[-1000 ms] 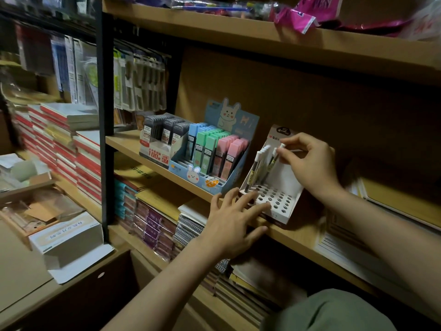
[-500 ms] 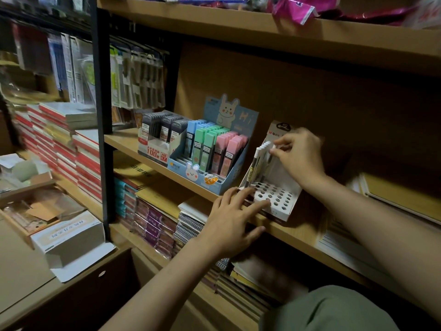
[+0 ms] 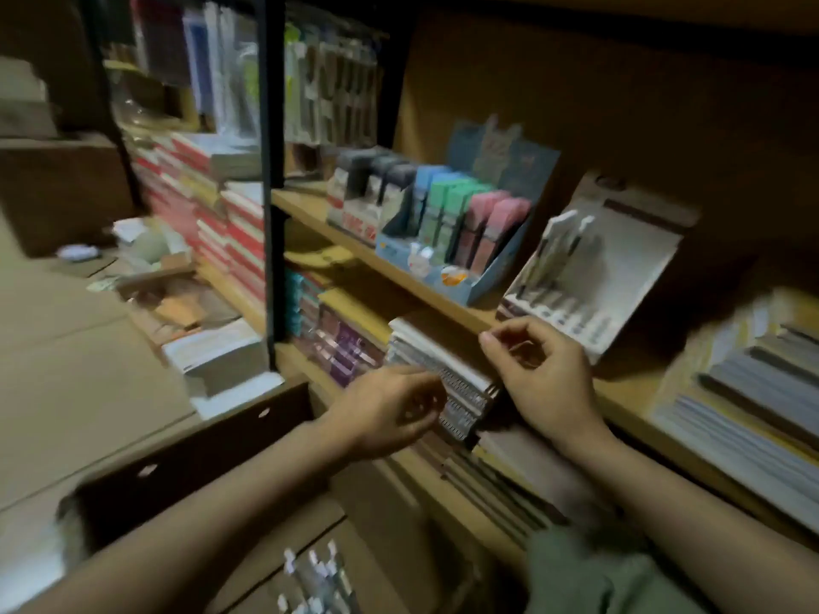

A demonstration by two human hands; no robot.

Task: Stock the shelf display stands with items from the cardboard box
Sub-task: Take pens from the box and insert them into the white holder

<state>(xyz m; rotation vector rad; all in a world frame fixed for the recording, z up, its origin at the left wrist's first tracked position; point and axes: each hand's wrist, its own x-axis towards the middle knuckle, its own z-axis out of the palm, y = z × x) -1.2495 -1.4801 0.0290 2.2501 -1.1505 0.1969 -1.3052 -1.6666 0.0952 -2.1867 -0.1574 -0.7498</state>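
Blurred; box pens cut off.

white display stand tilted on shelf, few pens upright

Both hands off the display stand.

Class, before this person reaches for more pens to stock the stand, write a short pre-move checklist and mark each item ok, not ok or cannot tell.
1. Left hand free of items: ok, fingers loosely curled, nothing held.
2. Right hand free: ok, nothing visible in it.
3. White perforated cardboard pen stand sits on the wooden shelf: ok.
4. Stand has empty holes left: ok, only a few pens at its left side.
5. Supply of white-capped pens in view below: ok.
6. Exact count of free holes: cannot tell, blurred.
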